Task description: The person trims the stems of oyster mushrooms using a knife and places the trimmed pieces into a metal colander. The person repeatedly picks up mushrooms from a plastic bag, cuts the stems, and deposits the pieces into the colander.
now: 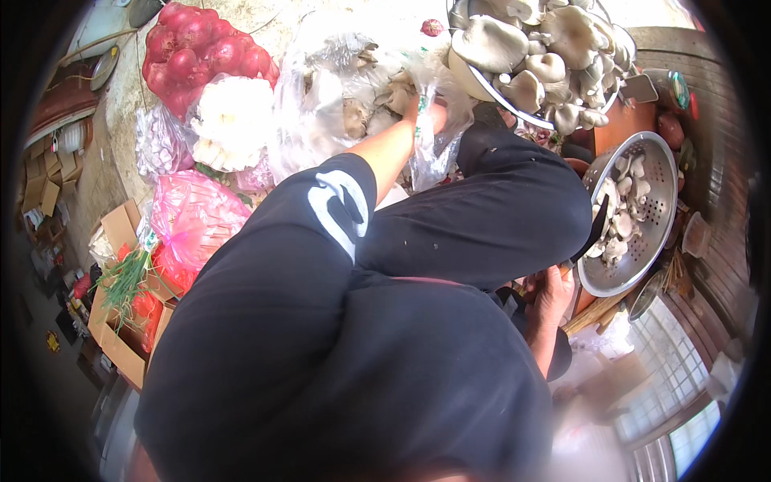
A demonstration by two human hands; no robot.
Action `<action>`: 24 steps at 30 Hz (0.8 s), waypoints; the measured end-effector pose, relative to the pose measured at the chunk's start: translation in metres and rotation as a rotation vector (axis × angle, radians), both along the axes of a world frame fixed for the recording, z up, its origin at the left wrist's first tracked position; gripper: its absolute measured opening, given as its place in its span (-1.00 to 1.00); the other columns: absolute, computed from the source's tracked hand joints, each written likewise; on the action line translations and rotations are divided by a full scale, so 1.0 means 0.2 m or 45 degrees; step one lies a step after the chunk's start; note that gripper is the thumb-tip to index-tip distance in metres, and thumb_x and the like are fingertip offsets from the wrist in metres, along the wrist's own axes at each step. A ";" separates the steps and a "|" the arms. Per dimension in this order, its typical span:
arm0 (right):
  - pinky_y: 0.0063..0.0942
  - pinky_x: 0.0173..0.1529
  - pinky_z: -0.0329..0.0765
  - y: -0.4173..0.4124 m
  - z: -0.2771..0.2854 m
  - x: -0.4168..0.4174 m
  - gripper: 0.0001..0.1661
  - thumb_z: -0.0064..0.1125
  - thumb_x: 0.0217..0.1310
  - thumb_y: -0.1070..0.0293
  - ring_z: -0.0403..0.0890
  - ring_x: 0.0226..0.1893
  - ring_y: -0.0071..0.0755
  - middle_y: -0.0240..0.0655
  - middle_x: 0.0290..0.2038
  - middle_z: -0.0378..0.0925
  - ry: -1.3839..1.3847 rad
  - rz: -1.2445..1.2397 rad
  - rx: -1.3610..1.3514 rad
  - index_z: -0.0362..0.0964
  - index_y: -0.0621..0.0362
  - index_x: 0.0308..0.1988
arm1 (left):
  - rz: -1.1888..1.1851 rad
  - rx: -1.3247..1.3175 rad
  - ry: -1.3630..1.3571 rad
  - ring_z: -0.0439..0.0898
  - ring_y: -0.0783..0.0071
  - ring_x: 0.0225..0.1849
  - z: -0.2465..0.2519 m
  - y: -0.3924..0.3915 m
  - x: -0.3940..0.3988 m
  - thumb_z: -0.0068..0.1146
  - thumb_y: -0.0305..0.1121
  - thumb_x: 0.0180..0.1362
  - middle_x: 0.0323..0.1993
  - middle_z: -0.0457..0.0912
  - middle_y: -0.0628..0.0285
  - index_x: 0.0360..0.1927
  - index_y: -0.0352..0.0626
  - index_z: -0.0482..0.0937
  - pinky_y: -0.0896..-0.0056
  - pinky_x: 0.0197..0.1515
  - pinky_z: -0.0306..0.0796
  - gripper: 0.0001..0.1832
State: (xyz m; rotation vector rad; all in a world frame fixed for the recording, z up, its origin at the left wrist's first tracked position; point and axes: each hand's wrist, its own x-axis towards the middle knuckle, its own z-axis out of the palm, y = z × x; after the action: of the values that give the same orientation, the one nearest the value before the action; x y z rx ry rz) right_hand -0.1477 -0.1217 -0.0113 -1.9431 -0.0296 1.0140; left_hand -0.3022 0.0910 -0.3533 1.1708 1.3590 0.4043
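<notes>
My left hand [438, 114] is partly behind clear plastic at the right side of a bag of oyster mushrooms [355, 114]; its fingers are blurred by glare and film. At the lower right, beside my bent knee, my right hand [555, 292] is closed round the handle of a knife [596, 232]. Its dark blade points up along the near rim of a perforated metal colander [659, 241], which holds smaller pieces of oyster mushroom [623, 223]. A large pale basin [473, 81], heaped with big oyster mushrooms [575, 39], stands at the top right.
A red net bag of onions [193, 54], a bagged pale bundle [232, 120] and a pink plastic bag [193, 217] lie to the left. Beyond them, green onions [126, 277] hang over an open cardboard box [123, 355]. Jars [665, 84] stand at the right.
</notes>
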 end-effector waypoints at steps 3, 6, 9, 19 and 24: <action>-0.63 -0.77 0.22 -0.09 -0.11 0.04 -0.78 0.17 0.23 0.24 0.31 -0.80 -0.61 -0.43 -0.68 0.38 0.025 -0.026 0.035 0.33 0.09 -0.31 | 0.201 -0.001 0.075 0.64 0.18 -0.20 0.14 0.03 -0.10 0.07 -0.37 -0.01 -0.32 0.67 0.05 -0.31 -0.18 0.62 0.32 -0.16 0.46 -0.80; -0.64 -0.75 0.24 -0.08 -0.12 0.04 -0.76 0.18 0.23 0.21 0.33 -0.81 -0.60 -0.42 -0.69 0.41 0.057 -0.047 0.008 0.35 0.11 -0.31 | 0.385 0.207 0.356 0.64 0.18 -0.25 0.26 0.09 -0.24 0.14 -0.34 -0.03 -0.35 0.67 0.07 -0.38 -0.09 0.63 0.30 -0.15 0.46 -0.86; -0.59 -0.67 0.32 -0.16 -0.19 0.10 -0.77 0.21 0.18 0.24 0.40 -0.71 -0.54 -0.40 -0.61 0.44 0.076 -0.100 0.016 0.39 0.13 -0.28 | 0.330 0.047 0.611 0.64 0.17 -0.18 0.30 0.20 -0.33 0.14 -0.34 -0.01 -0.28 0.68 0.09 -0.34 -0.09 0.62 0.28 -0.08 0.46 -0.84; -0.49 -0.69 0.33 -0.08 -0.13 0.05 -0.75 0.09 0.21 0.23 0.46 -0.70 -0.46 -0.37 -0.57 0.50 -0.109 0.089 -0.037 0.44 0.21 -0.36 | -0.258 0.212 0.624 0.56 0.15 -0.16 -0.22 0.39 -0.43 -0.04 -0.16 0.19 -0.23 0.63 0.04 -0.17 -0.20 0.59 0.20 -0.10 0.42 -0.66; -0.39 0.05 0.47 -0.17 -0.16 0.10 -0.39 0.19 0.21 0.18 0.51 -0.02 -0.33 -0.25 0.03 0.47 0.034 0.000 -0.227 0.26 0.26 0.16 | -0.562 0.410 0.757 0.57 0.14 -0.14 -0.24 0.43 -0.34 -0.04 -0.19 0.18 -0.20 0.63 0.04 -0.15 -0.17 0.57 0.21 -0.10 0.43 -0.68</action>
State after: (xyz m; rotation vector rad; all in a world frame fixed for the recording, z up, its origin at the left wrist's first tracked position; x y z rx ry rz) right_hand -0.1268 -0.1567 -0.0429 -2.0901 0.0779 1.0732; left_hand -0.3693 0.1769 -0.4022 1.9139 1.5051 -0.0616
